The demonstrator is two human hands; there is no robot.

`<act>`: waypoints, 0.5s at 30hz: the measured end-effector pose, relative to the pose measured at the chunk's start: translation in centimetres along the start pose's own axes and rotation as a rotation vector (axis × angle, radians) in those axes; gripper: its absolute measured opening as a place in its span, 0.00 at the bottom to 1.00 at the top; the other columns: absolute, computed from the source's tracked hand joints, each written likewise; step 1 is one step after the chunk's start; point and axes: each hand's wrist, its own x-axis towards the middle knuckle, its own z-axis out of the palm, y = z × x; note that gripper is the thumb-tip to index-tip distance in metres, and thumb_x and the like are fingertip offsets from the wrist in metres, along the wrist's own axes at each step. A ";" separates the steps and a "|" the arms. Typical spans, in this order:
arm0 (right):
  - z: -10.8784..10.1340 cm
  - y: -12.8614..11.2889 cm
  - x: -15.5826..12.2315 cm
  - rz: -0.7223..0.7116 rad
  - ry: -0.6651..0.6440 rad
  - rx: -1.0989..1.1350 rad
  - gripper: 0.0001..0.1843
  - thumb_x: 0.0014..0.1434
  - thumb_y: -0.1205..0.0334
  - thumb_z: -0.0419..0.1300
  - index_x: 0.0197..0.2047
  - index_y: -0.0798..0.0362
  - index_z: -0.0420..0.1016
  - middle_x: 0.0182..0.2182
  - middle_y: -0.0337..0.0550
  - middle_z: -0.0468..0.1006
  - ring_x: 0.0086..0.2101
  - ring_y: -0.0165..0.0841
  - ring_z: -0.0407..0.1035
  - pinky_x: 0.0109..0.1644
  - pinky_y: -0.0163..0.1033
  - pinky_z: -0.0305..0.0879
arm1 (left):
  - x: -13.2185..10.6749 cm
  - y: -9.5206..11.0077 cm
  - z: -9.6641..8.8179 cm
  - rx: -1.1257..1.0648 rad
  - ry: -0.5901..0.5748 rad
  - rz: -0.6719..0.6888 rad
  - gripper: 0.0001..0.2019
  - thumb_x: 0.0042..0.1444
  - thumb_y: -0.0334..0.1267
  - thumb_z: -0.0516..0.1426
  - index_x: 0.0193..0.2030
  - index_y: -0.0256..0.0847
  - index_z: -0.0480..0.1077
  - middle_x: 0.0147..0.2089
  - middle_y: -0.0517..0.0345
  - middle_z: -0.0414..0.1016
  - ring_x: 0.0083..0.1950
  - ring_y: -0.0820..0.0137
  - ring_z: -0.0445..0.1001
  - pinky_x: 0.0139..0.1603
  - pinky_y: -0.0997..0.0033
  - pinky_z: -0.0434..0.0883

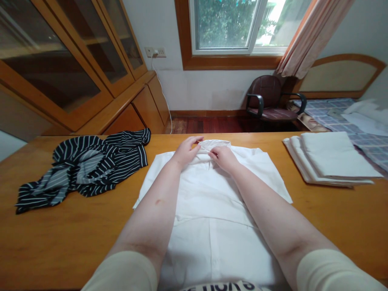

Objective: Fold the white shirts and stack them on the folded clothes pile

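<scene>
A white shirt [212,194] lies spread on the wooden table in front of me, its collar [216,143] at the far end and its sleeves out to both sides. The button strip runs down the lower part toward me. My left hand [188,150] is at the collar's left side, thumb and fingers closed about its edge. Just inside the collar's front, my right hand [224,158] pinches the fabric between thumb and curled fingers. The fingertips of both hands are partly hidden by the cloth.
A crumpled black-and-white striped garment [93,165] lies on the table [91,234] at left. Folded white cloths [330,157] are stacked at right. Beyond the table stand an office chair [269,99], a bed [327,107] and a glass-door cabinet [109,97].
</scene>
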 end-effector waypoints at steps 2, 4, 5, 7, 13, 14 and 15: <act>0.0 0.0 0.0 0.001 0.011 0.012 0.12 0.62 0.59 0.53 0.34 0.53 0.77 0.32 0.45 0.79 0.33 0.33 0.69 0.39 0.35 0.57 | 0.0 -0.9 0.2 -0.021 0.026 -0.120 0.21 0.58 0.39 0.52 0.58 0.40 0.65 0.56 0.49 0.70 0.54 0.64 0.69 0.57 0.63 0.63; 0.0 0.0 -0.1 0.007 0.011 0.020 0.12 0.62 0.59 0.53 0.34 0.53 0.77 0.33 0.45 0.79 0.34 0.33 0.69 0.40 0.35 0.57 | 0.0 -1.7 0.4 -0.034 0.040 -0.234 0.20 0.59 0.42 0.51 0.57 0.40 0.66 0.56 0.48 0.71 0.56 0.62 0.68 0.58 0.61 0.62; 0.0 -0.1 -0.1 0.008 0.006 0.023 0.12 0.62 0.59 0.53 0.35 0.53 0.77 0.33 0.45 0.79 0.34 0.33 0.70 0.40 0.35 0.57 | 0.0 -2.0 0.5 -0.047 0.036 -0.269 0.20 0.59 0.43 0.50 0.56 0.40 0.68 0.55 0.48 0.71 0.57 0.61 0.68 0.59 0.60 0.62; 0.0 -0.1 -0.1 0.008 -0.004 0.026 0.12 0.62 0.59 0.53 0.35 0.52 0.77 0.33 0.45 0.79 0.34 0.33 0.70 0.40 0.35 0.58 | 0.0 -2.3 0.6 -0.093 0.026 -0.293 0.18 0.59 0.44 0.50 0.52 0.40 0.71 0.54 0.49 0.73 0.57 0.62 0.68 0.59 0.62 0.61; -0.1 -0.3 -0.1 0.022 0.003 0.006 0.12 0.62 0.60 0.53 0.34 0.53 0.77 0.33 0.46 0.79 0.34 0.34 0.70 0.39 0.36 0.57 | -0.1 -2.0 1.1 -0.409 -0.062 -0.341 0.23 0.54 0.41 0.54 0.57 0.37 0.66 0.47 0.50 0.76 0.43 0.67 0.74 0.45 0.67 0.69; -0.1 -0.3 0.0 0.024 0.001 0.005 0.12 0.62 0.60 0.53 0.34 0.53 0.77 0.33 0.46 0.79 0.34 0.34 0.70 0.39 0.36 0.57 | -0.1 -1.9 1.1 -0.439 -0.070 -0.338 0.24 0.53 0.40 0.55 0.57 0.36 0.65 0.44 0.51 0.76 0.39 0.68 0.74 0.41 0.69 0.70; -0.1 -0.3 0.0 0.024 -0.002 0.007 0.12 0.62 0.60 0.53 0.34 0.53 0.77 0.33 0.46 0.79 0.34 0.34 0.70 0.39 0.36 0.57 | -0.1 -1.9 1.2 -0.442 -0.063 -0.326 0.24 0.53 0.39 0.55 0.57 0.36 0.64 0.40 0.52 0.77 0.36 0.70 0.74 0.38 0.71 0.70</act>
